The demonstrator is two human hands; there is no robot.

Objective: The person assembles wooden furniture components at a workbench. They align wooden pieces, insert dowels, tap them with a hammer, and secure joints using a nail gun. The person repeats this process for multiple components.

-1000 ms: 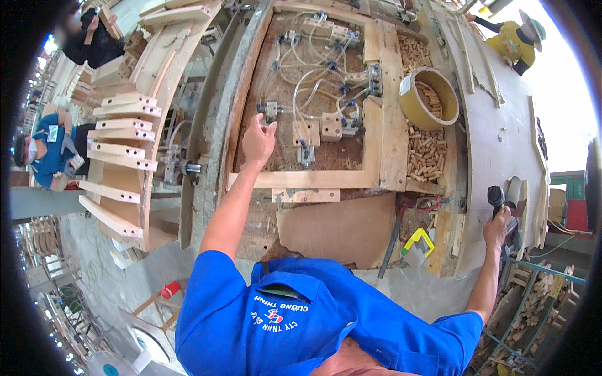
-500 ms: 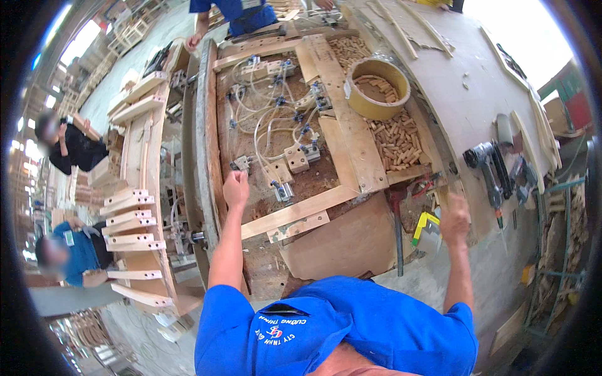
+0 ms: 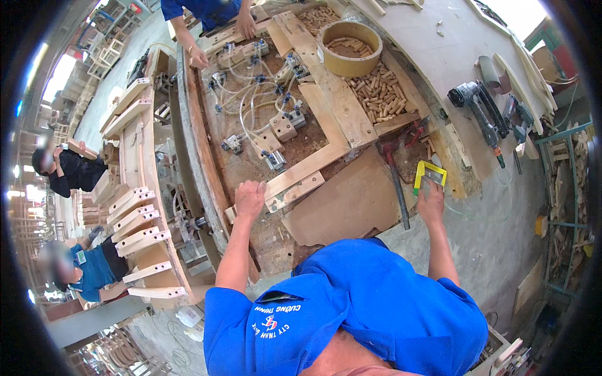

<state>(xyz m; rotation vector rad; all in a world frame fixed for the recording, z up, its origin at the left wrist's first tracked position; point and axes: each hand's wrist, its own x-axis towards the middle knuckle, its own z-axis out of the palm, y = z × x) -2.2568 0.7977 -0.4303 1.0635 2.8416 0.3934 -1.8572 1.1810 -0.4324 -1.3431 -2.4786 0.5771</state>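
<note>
My left hand [image 3: 249, 200] is closed, fingers curled, over the near left end of a pale wooden strip [image 3: 307, 164]. Whether it grips the strip or something small is hidden. My right hand [image 3: 431, 202] reaches to a yellow-and-green angular frame [image 3: 433, 168] on the bench's right corner. Its fingers overlap the frame's lower side; whether they grip it I cannot make out. Beyond my left hand, clear air tubes [image 3: 248, 103] link small metal clamps and wooden blocks [image 3: 283, 127] inside the wooden jig. A hammer's dark handle [image 3: 396, 188] lies between my hands.
Wooden dowels [image 3: 382, 94] fill a tray behind a round tan tub [image 3: 351, 66]. Brown cardboard [image 3: 342, 203] covers the near bench. Nail guns [image 3: 480, 103] lie right. Drilled wooden rails [image 3: 135, 219] stack left. A co-worker's hands [image 3: 244, 24] are at the jig's far end; two people stand left.
My left hand has drawn back from the clamp to the near wooden strip. My right hand has moved left to the yellow-and-green frame. The co-worker's hands now reach over the jig. The view has shifted.
</note>
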